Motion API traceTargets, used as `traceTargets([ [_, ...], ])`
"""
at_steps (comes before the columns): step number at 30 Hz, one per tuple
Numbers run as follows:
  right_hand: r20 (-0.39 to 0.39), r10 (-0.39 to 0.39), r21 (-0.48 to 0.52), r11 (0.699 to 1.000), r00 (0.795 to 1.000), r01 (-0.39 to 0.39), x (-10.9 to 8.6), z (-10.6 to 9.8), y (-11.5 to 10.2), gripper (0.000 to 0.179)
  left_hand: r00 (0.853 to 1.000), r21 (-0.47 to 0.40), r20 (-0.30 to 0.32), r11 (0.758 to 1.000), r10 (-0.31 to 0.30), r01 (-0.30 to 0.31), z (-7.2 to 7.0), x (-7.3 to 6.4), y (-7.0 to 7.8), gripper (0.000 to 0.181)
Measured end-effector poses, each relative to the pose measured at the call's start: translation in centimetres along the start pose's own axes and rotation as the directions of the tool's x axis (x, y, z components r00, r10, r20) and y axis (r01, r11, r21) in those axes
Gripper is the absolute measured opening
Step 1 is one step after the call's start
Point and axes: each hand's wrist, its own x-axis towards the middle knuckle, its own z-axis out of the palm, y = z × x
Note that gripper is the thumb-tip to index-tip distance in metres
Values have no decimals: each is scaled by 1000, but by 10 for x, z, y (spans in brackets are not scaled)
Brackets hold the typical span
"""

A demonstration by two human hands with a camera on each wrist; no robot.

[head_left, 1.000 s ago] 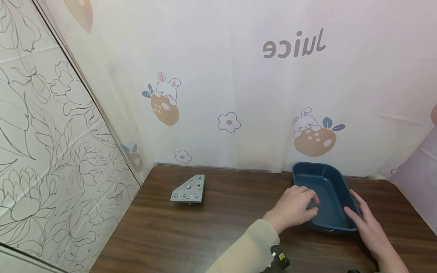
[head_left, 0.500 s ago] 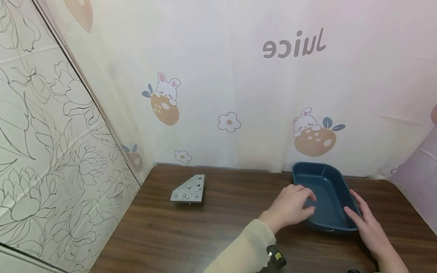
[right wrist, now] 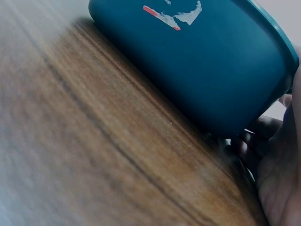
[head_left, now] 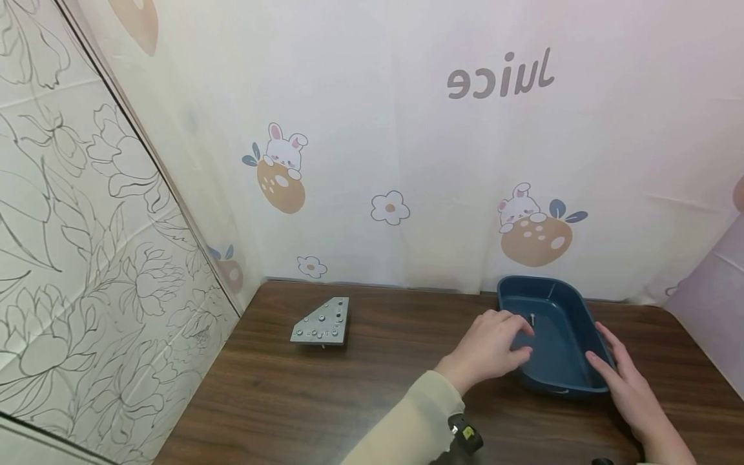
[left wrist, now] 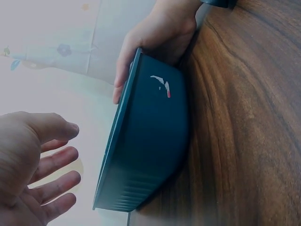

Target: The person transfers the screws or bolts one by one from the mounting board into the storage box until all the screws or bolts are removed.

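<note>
Within the blue tray [head_left: 560, 355] lies a small screw [head_left: 531, 320]; the left hand [head_left: 487, 345], empty, fingers parted, hovers above; the right hand [head_left: 630, 387] grips the side.

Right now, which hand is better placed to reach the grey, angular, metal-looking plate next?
Probably the left hand: it is nearer to the grey plate and looks empty, while the right hand holds the side of the blue plastic tray.

2 hands [head_left: 485, 345] [head_left: 632, 391] fwd, L fingers [head_left: 519, 322] curved.
</note>
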Motion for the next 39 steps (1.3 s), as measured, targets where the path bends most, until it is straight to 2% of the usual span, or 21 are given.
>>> traceTargets([
  [14, -2, 9, -7, 1000, 1000, -9, 1, 0, -1, 78, 999, -27, -40, 999, 17, -18, -12, -5, -4, 25],
  [21, 1, 35, -6, 999, 999, -35, 2, 0, -2, 79, 999, -51, -45, 999, -4, 1, -18, -10, -10, 27],
  [32, 2, 33, 4, 999, 999, -33, 3, 1, -3, 80, 998, -17, -55, 999, 39, -40, -20, -22, -24, 26],
  [39, 5, 45, 9, 999, 999, -45, 3, 0, -3, 80, 999, -56, -44, 998, 30, -33, -25, -31, -29, 29],
])
